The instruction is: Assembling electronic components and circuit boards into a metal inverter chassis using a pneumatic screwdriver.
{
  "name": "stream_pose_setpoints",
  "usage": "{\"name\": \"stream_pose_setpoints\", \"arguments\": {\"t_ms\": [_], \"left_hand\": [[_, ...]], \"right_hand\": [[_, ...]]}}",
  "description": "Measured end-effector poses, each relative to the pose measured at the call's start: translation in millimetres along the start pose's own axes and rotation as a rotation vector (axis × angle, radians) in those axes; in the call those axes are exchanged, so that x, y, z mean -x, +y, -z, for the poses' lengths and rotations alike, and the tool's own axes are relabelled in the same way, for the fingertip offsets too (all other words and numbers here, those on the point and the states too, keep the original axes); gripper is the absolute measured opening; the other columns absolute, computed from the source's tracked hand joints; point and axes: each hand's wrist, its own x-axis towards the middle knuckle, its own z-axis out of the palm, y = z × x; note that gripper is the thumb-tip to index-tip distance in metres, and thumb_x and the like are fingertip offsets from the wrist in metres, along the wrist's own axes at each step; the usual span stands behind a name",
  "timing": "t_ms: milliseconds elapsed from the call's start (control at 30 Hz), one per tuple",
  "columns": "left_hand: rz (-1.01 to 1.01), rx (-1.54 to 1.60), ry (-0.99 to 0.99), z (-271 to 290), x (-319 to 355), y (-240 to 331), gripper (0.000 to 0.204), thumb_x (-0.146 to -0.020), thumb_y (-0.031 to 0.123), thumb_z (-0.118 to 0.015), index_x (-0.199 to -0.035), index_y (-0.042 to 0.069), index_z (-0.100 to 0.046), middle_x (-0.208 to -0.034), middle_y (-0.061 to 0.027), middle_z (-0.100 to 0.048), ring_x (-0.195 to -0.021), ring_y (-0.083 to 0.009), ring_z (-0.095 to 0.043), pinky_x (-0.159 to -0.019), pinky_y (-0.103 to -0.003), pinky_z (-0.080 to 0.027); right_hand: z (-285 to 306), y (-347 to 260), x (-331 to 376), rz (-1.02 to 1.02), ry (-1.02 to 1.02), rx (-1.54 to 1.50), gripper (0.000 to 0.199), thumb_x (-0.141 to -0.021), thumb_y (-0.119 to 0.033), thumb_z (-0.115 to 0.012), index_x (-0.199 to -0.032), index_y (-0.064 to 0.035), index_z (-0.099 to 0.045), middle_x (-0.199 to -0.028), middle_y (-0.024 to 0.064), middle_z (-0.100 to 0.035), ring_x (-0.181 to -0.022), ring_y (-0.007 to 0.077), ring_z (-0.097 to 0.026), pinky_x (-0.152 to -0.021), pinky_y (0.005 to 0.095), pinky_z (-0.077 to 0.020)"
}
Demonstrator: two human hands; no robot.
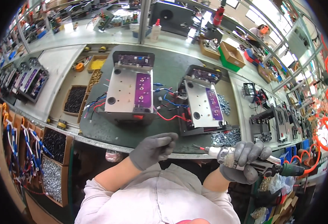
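The person's pale grey shirt [156, 198] fills the bottom of the view, with both gloved hands raised just above it at the near edge of the tabletop [171, 71]. The right hand [242, 161] is wrapped tight around a powered screwdriver [246, 160], whose red-collared bit points left toward the other hand and whose rear end runs into a green fitting with an orange coiled hose [313, 156]. The left hand [154, 148] is curled narrow, fingertips pinched together; whether something small sits between them cannot be told.

Just beyond the hands, on the dark mat, lie two metal chassis units with purple circuit boards: the larger chassis [130, 89] straight ahead, the smaller chassis [201, 102] to its right, red and blue wires trailing between and around them. A heap of silvery nuts [225, 137] lies near the front edge, just beside the smaller unit.

To the left stand cardboard trays of dark screws [74, 100] and brass parts [94, 79]. Lower left, bins of screws [53, 179] hang below the edge.
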Motion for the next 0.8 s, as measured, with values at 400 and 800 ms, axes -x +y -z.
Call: {"name": "stream_pose_setpoints", "arguments": {"t_ms": [400, 800], "left_hand": [[-0.014, 0.171, -0.16, -40, -32, -5, 0.029, -0.098, 0.032, -0.051, -0.106, 0.005, -0.057, -0.076, 0.0006, -0.059, -0.051, -0.0078, -0.044, -0.039, -0.018, -0.034], [-0.094, 0.166, -0.064, -50, -34, -7, 0.033, -0.099, 0.034, -0.049, -0.103, 0.001, -0.055, -0.071, -0.0007, -0.056, -0.05, -0.0065, -0.046, -0.038, -0.018, -0.034]], "right_hand": [[-23, 25, -17, 0.08, -0.065, 0.13, 0.046, -0.067, 0.006, -0.059, -0.11, -0.0045, -0.049, -0.08, 0.0062, -0.05, -0.056, 0.0144, -0.057, -0.054, 0.0277, -0.0525], [-23, 29, -16, 0.095, -0.069, 0.184, 0.038, -0.067, 0.006, -0.066, -0.098, -0.0075, -0.051, -0.072, 0.0048, -0.054, -0.056, 0.0118, -0.061, -0.052, 0.0229, -0.0542]]}}
